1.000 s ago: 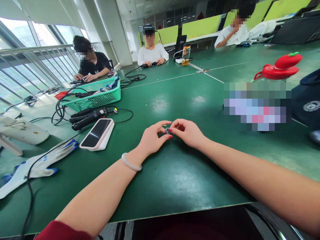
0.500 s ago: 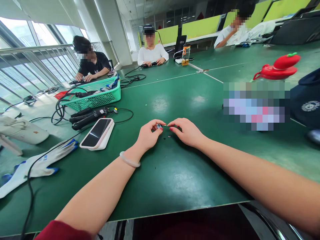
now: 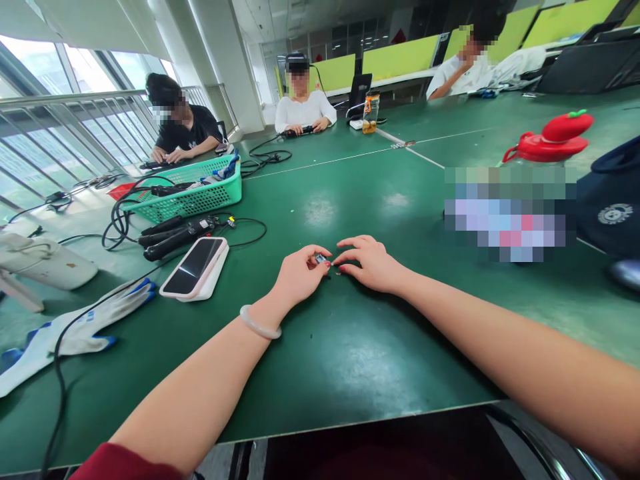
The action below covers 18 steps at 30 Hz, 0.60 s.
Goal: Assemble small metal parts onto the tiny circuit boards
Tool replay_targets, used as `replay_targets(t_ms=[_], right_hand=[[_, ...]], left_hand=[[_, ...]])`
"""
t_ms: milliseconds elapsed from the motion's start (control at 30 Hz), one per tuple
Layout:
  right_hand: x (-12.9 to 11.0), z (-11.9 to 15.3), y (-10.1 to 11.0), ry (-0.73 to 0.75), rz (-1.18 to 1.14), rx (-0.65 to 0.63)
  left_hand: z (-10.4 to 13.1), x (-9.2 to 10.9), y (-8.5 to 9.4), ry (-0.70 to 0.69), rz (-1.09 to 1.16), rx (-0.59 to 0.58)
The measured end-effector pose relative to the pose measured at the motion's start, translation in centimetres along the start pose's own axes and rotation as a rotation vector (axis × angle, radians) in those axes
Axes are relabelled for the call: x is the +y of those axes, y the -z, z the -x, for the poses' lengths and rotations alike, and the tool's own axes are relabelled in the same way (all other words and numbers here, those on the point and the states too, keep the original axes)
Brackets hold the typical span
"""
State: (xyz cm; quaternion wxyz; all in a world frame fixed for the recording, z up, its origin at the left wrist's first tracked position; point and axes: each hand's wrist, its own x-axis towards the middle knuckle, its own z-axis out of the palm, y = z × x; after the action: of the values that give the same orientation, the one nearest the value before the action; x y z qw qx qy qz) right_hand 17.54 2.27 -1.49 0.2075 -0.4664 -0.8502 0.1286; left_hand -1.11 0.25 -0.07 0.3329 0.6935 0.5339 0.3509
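Observation:
My left hand (image 3: 303,272) is closed, pinching a small silver-grey piece (image 3: 321,259) between thumb and fingers just above the table; its exact kind is too small to make out. My right hand (image 3: 369,265) lies low over the table facing it. The right fingers are stretched out and apart, with index fingertip and thumb close beside the left thumb. I see nothing plainly held in them. Tiny dark and pinkish bits lie on the green table (image 3: 320,373) below the fingertips.
Left of my hands are a phone (image 3: 195,267), black hand-held tools (image 3: 180,233) with cables, a green basket (image 3: 200,197) and a white-blue glove (image 3: 85,323). At right stand a red-lidded bottle (image 3: 545,147) and a dark blue bag (image 3: 610,193). Several people sit around the table.
Both hands have lowered slightly toward the table. The left hand has turned a little with the small piece; the right fingers have spread, no longer pinched at its end.

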Motion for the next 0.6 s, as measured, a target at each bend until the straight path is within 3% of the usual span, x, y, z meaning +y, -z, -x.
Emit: replay_targets(t_ms=[133,300,600], right_hand=[[0.7,0.4,1.2,0.01,-0.152,0.011],[0.7,0.4,2.0,-0.079,-0.119,-0.049],[0.2,0.4,1.0,0.064,-0.041,-0.077]], left_hand=[[-0.1,0.0,-0.3,0.047,0.258,-0.201],[-0.5,-0.4,0.0,-0.038,0.211,-0.118],[-0.4,-0.4,0.2,-0.067,0.076,-0.082]])
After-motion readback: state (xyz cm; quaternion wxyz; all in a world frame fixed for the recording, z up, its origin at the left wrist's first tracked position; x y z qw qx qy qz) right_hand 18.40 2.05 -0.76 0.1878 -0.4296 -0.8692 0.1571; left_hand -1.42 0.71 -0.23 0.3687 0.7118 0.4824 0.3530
